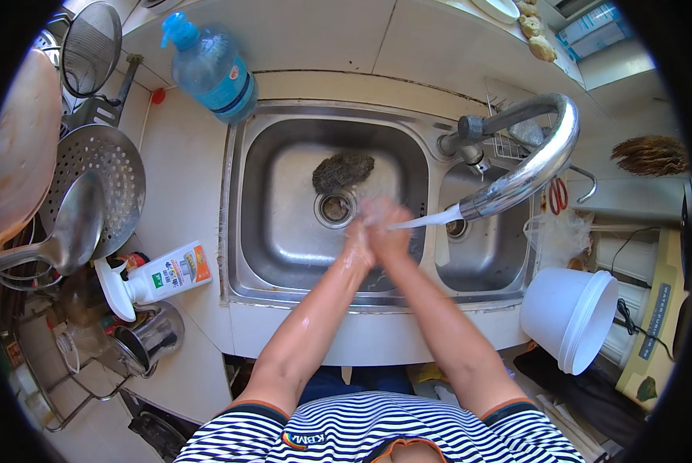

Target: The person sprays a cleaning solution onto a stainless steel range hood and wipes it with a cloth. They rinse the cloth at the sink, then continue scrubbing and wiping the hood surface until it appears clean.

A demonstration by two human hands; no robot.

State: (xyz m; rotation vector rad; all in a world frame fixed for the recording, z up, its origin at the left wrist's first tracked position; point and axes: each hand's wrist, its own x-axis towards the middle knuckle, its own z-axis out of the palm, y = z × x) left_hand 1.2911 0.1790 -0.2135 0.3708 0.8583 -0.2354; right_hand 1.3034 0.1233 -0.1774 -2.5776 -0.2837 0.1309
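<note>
My left hand [358, 238] and my right hand [391, 234] are pressed together over the large steel sink basin [276, 254]. They are wet and blurred, so I cannot make out the fingers or anything between them. A stream of water [430, 220] runs from the curved chrome faucet [545, 156] onto my right hand. Beyond my hands, a dark scouring pad [342, 172] lies on the basin floor beside the drain [335, 208].
A blue pump bottle [216, 75] stands behind the sink's left corner. At left are a white spray bottle [169, 274], a glass mug [159, 333] and a hanging perforated skimmer [111, 185]. The smaller basin [496, 260] and a white bucket [560, 312] are at right.
</note>
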